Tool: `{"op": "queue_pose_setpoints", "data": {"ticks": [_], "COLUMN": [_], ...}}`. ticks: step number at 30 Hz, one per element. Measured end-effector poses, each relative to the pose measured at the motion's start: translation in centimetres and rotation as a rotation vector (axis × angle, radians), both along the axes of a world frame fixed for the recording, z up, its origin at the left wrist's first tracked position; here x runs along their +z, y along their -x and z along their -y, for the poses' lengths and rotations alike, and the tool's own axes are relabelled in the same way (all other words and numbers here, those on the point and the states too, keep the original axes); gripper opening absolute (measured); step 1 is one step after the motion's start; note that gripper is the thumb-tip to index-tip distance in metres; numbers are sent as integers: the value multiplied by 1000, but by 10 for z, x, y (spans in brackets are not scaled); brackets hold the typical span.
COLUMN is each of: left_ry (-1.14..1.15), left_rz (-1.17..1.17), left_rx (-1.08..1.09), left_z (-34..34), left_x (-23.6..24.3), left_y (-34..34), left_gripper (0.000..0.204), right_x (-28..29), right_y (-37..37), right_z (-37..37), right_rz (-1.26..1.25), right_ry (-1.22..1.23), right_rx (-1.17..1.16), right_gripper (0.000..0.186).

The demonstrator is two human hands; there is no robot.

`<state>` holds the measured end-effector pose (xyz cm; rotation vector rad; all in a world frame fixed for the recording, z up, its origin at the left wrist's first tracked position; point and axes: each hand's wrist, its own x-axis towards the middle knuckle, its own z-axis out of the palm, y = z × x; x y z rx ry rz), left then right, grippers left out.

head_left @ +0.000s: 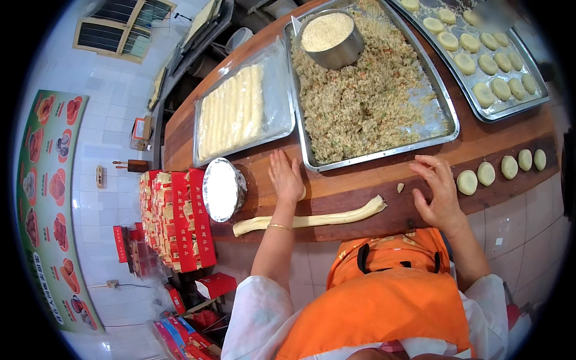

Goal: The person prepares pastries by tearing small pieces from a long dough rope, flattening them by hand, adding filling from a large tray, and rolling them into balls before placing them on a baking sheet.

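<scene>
My left hand (287, 177) lies flat on the wooden table, fingers stretched forward. A pale edge, perhaps dough, peeks out beside its palm; what is under the palm is hidden. A long dough rope (318, 220) runs along the near table edge, passing behind my left forearm. My right hand (437, 191) hovers above the table with fingers apart and slightly curled, holding nothing I can see. Just left of it sits a small dough scrap (400, 187). To its right, several round dough pieces (467, 182) form a row.
A metal tray of crumbly filling (360, 114) holds a pot of sesame-like seeds (328, 33). Left of it is a tray (273, 135) of dough strips under plastic. Another tray (510, 114) bears dough rounds. A bowl of white powder (221, 189) stands near stacked red boxes (186, 222).
</scene>
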<state>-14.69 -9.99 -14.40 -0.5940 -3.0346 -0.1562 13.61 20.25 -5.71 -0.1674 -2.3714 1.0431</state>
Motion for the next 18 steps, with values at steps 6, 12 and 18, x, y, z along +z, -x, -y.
{"op": "queue_pose_setpoints", "data": {"ticks": [6, 12, 18], "left_ry": [-1280, -228, -362], "left_rz": [664, 98, 117], "left_rx": [118, -228, -200], "left_z": [51, 46, 46], "left_x": [7, 31, 38], "left_y": [4, -62, -66], "left_gripper": [59, 85, 81], "right_x": [13, 15, 20], "right_y": [-13, -9, -5], "right_z": [5, 23, 44], "right_rz": [-9, 15, 16], "right_ry": [-42, -99, -113], "right_rx": [25, 46, 108], "right_gripper": [50, 47, 43]}}
